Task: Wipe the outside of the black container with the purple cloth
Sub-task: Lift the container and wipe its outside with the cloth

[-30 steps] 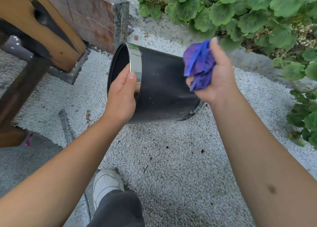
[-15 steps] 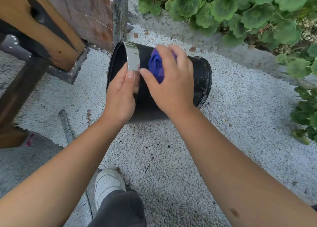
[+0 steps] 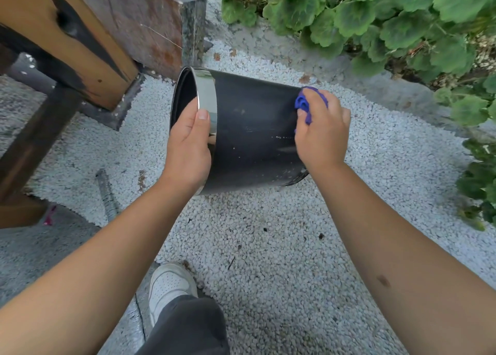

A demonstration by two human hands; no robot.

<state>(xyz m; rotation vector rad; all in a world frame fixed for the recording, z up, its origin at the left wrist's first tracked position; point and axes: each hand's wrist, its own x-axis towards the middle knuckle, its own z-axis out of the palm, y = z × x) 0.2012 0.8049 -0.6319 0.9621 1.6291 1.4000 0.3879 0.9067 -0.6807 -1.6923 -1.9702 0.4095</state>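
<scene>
The black container [image 3: 249,131] is held sideways (axis left-right) at its rim by the gripping left hand [image 3: 188,150]; the purple cloth [image 3: 304,104] is pressed near its base, bunched in the right hand [image 3: 322,134].

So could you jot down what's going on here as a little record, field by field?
place: outdoors, on white gravel beside green plants
container: black, shiny rim band, held tipped on its side, opening to the left
left hand: grips the rim
right hand: presses the cloth on the wall near the base
also seen: white shoe, wooden beam
</scene>
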